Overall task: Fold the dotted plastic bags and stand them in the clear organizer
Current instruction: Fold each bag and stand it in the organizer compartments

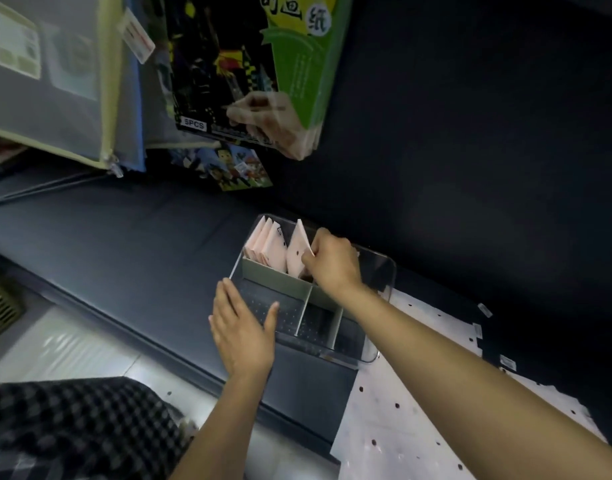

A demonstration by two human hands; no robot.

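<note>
Dark surface (124, 237) fills most of the frame, running from left centre to lower right. Unfolded dotted bags (419, 410) lie flat on it at lower right, partly under the right forearm. Clear organizer (384, 271) sits at frame centre, with grey dividers splitting it into compartments. Three or so folded bags (266, 247) stand upright in the far-left compartment, leaning together. Right hand (332, 265) reaches over the far row; its grip is closed in a pinch on one folded bag (299, 251), which stands just right of the others, lower edge inside the compartment. Left hand (242, 327) has fingers straight and thumb spread, flat against the organizer's near-left wall, holding nothing, apparently steadying it. Risks, as judged: the folded bag may spring open or slump sideways on release, since little supports its right side; pushing it down could tip the leaning neighbours; the light organizer could slide if the left hand lifts. Books and zip pouches at upper left are not involved.
</note>
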